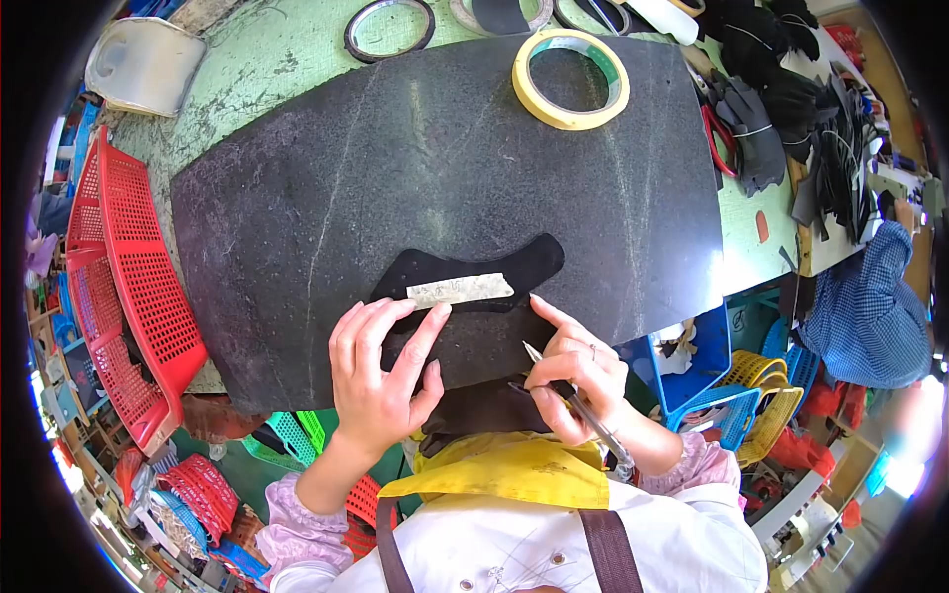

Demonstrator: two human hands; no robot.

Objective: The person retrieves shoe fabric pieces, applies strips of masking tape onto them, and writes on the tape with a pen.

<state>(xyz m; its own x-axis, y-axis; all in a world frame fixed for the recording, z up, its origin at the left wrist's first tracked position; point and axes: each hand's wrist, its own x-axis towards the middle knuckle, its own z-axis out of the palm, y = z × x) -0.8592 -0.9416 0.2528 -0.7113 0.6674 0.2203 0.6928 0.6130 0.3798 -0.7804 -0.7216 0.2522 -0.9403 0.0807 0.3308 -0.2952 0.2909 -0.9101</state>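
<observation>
A curved black piece [534, 262] lies on the dark mat [267, 208], with a strip of pale marked tape [460, 289] across its middle. My left hand [386, 361] rests with spread fingers at the lower left edge of the piece, its fingertips near the tape's left end; nothing is held in it. My right hand [578, 371] is closed around a pen-like tool [598, 425] whose pointed tip faces up and left. Its index finger reaches to the piece's lower right edge.
A yellow tape roll [524, 94] lies on the mat's upper part. More rolls [348, 40] sit behind. Red baskets [148, 287] stand at left, a blue crate [707, 371] at lower right. Black pieces [756, 128] and red-handled scissors [722, 148] lie at right. Another person's blue sleeve [870, 306] shows.
</observation>
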